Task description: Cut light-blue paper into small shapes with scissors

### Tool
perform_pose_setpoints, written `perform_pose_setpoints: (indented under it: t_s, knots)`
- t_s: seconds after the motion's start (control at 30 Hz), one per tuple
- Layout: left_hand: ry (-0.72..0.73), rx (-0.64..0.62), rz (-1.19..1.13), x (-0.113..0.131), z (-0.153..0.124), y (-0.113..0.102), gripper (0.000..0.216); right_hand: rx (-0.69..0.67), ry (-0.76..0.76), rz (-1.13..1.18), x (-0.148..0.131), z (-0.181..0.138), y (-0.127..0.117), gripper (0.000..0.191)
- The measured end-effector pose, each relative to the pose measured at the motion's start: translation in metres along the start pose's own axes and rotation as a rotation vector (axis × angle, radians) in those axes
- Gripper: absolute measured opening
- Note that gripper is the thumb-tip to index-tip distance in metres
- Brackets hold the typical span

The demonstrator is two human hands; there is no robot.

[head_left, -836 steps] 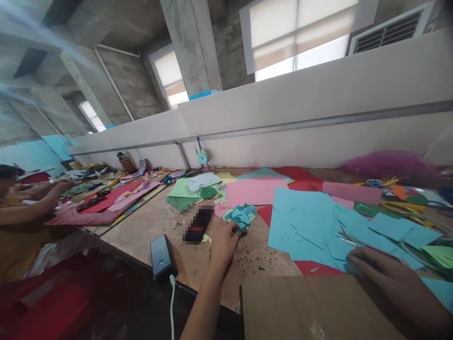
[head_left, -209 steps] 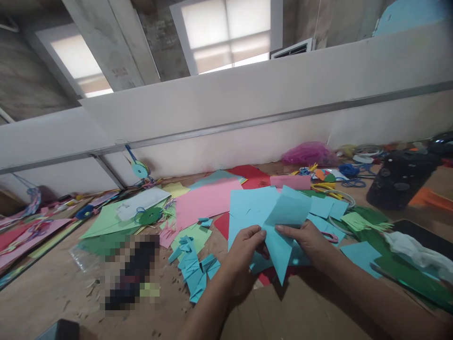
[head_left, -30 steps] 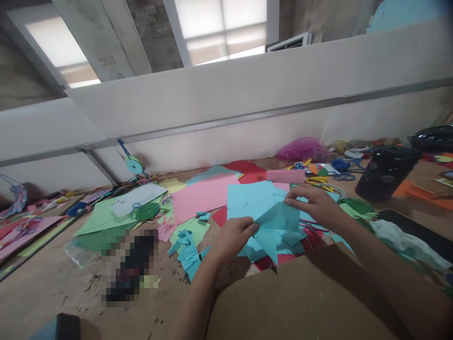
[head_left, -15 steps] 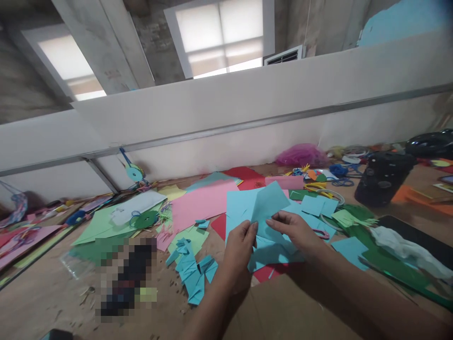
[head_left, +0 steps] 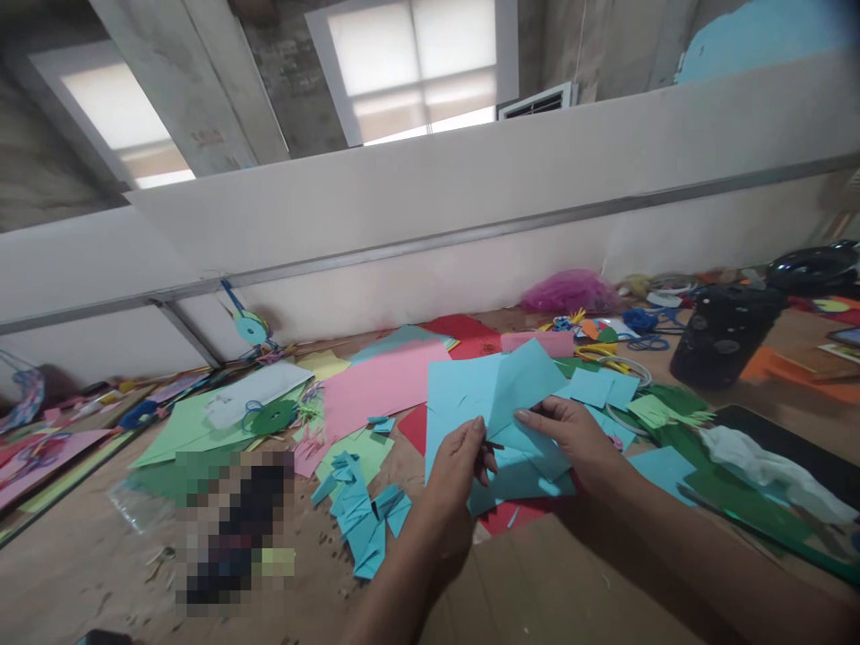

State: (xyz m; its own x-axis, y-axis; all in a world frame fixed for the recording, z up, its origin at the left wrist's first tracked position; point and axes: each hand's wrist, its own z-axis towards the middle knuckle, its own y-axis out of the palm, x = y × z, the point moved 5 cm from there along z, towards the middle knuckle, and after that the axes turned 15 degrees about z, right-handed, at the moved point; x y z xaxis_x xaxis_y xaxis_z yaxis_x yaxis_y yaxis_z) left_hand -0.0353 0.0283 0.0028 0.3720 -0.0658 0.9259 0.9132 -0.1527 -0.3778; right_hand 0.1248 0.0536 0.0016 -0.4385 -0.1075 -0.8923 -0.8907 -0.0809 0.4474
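Note:
Both my hands hold one light blue paper sheet (head_left: 520,381) above the wooden table (head_left: 87,573). My left hand (head_left: 457,470) pinches its lower left edge with closed fingers. My right hand (head_left: 571,434) grips its right side, thumb on top. The sheet stands tilted up toward the white partition. Beneath it lie more light blue sheets (head_left: 457,399) and a red sheet (head_left: 517,515). A heap of small folded blue pieces (head_left: 366,520) sits just left of my left hand.
Pink (head_left: 382,381) and green (head_left: 194,421) sheets cover the table's middle and left. A black cylindrical object (head_left: 722,336) stands at right, with pink netting (head_left: 571,291) behind. Brown cardboard (head_left: 537,591) lies at the near edge. A white partition (head_left: 470,215) closes the back.
My right hand has come back from a farther reach toward my left hand. The blue sheet, lying low a second ago, now stands tilted up between both hands.

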Motion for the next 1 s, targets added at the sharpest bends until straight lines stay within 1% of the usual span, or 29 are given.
perform_pose_setpoints:
  t_s: [0.13,0.27,0.47,0.67,0.8,0.9,1.0]
  knots:
    - [0.015,-0.017,0.003,0.005,0.0,-0.002,0.043,0.027,-0.013,-0.004,-0.004,-0.001,-0.001,0.036]
    - [0.012,-0.03,-0.022,0.002,0.003,-0.001,0.037,0.032,-0.017,0.002,-0.002,0.0,-0.001,0.035]
    - [-0.021,-0.028,-0.025,0.005,0.002,-0.002,0.038,0.026,-0.031,-0.006,-0.001,0.0,-0.004,0.036]
    - [-0.015,-0.063,-0.065,0.009,0.0,-0.004,0.039,0.102,-0.056,0.012,-0.009,-0.001,-0.006,0.038]
    - [-0.003,-0.056,-0.06,0.008,0.001,-0.003,0.034,0.089,-0.064,-0.008,-0.009,-0.001,-0.006,0.036]
    - [0.0,-0.034,-0.06,0.008,0.001,-0.003,0.03,0.065,-0.043,0.01,-0.005,0.0,-0.006,0.034]
    - [-0.006,-0.032,-0.058,0.008,0.001,-0.003,0.03,0.049,-0.041,0.005,-0.003,0.001,-0.006,0.034]
